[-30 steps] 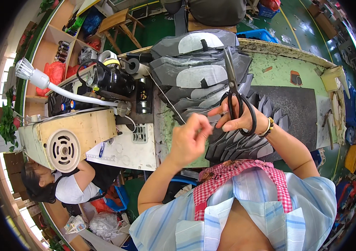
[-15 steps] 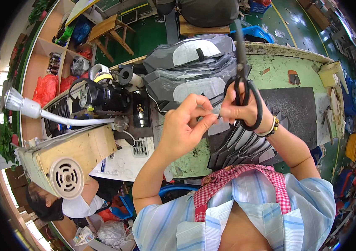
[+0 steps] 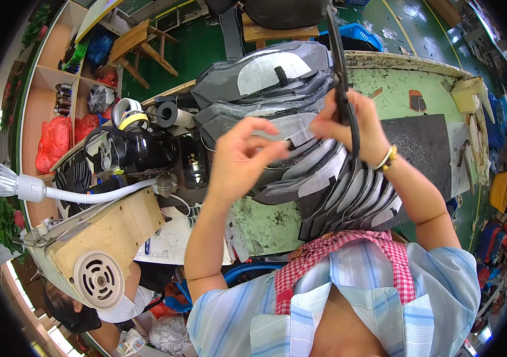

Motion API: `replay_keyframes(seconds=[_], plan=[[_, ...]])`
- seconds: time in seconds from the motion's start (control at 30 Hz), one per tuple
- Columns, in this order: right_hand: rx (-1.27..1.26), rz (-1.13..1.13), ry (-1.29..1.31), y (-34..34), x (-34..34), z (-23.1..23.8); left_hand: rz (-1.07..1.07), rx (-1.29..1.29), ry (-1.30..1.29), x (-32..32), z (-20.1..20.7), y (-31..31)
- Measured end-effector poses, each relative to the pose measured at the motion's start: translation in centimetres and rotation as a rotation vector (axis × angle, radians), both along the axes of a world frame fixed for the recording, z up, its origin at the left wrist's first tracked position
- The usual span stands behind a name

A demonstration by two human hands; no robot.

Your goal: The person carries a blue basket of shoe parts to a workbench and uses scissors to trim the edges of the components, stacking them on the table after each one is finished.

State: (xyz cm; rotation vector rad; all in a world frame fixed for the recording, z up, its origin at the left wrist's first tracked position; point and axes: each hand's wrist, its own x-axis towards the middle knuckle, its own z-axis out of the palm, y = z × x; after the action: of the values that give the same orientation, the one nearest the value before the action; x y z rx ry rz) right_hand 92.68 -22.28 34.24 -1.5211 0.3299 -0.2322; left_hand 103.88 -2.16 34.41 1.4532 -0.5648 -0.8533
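Observation:
A pair of black-handled scissors (image 3: pixel 341 77) hangs on my right hand (image 3: pixel 363 122), the blades pointing away from me. The thumb and fingertips of that hand come together left of the handles; whether they pinch anything small is unclear. My left hand (image 3: pixel 238 157) is a short way to the left, thumb and bent fingers apart, with a tiny dark piece beside the thumb tip. Below both hands lie stacks of grey padded panels (image 3: pixel 217 80) with pale patches, some bearing a short black tab. More panels (image 3: pixel 348 208) fan out close to my apron.
At the left stand a sewing machine (image 3: pixel 116 217) and a bent lamp (image 3: pixel 27 184). Beyond them are shelves with a red bag (image 3: pixel 54 143). A dark mat (image 3: pixel 420 160) covers part of the green table at right. Another person (image 3: pixel 75 303) sits lower left.
My hands have drawn apart from their earlier meeting point, the left moving leftward. The scissors have swung to show their handles nearly edge-on. The whole view has shifted slightly.

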Motion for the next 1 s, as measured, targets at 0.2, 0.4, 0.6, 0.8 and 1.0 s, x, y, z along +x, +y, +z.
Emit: replay_keyframes(seconds=[0.2,0.4,0.6,0.8,1.0], plan=[[-0.539,-0.001,0.158,-5.4,0.8,0.2,0.066,0.129,-0.08,5.1,-2.1,3.6],[-1.029,0.058,0.174,-4.7,3.2,-0.4,0.091,0.179,-0.287,7.3,-5.8,2.3],[-0.615,0.161,0.298,-4.1,0.8,1.3,0.238,0.316,-0.694,7.1,-6.5,1.6],[0.718,0.768,0.783,3.6,-1.3,-1.5,0.065,0.121,-0.376,8.3,-5.2,4.6],[0.5,0.49,0.653,5.6,1.5,-3.2,0.177,0.09,-0.456,6.9,-5.2,4.4]])
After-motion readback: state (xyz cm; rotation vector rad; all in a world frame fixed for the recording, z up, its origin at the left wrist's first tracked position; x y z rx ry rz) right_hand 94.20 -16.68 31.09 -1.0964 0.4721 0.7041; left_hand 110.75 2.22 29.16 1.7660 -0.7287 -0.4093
